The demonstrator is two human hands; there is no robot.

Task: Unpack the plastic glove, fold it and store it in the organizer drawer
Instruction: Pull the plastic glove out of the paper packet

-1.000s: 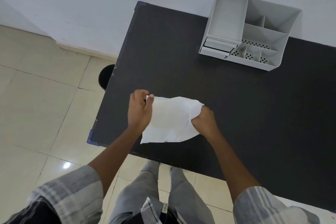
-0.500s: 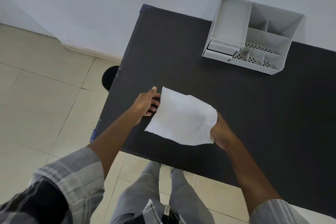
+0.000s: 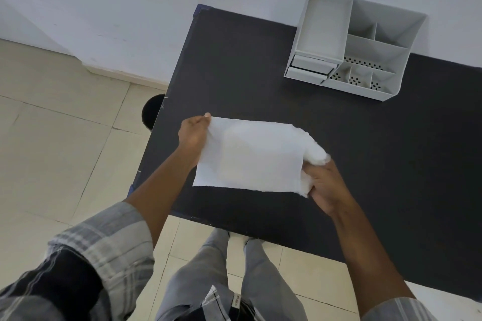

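Observation:
A white paper packet (image 3: 250, 156) is held flat above the near left part of the black table (image 3: 260, 60). My left hand (image 3: 194, 135) pinches its left edge. My right hand (image 3: 326, 182) grips the right end, where crumpled translucent plastic glove material (image 3: 317, 155) sticks out of the packet. The grey organizer (image 3: 357, 44) stands at the table's back edge against the wall, with two small drawers (image 3: 310, 68) stacked at its front left, both pushed in.
The table's left edge and near edge run close to my hands. A round black object (image 3: 152, 111) sits on the tiled floor beside the table's left edge. My legs stand at the near edge below.
The packet went from crumpled between both hands to stretched out flat. My left hand let go, then gripped the left edge again. Glove material now shows at the right end.

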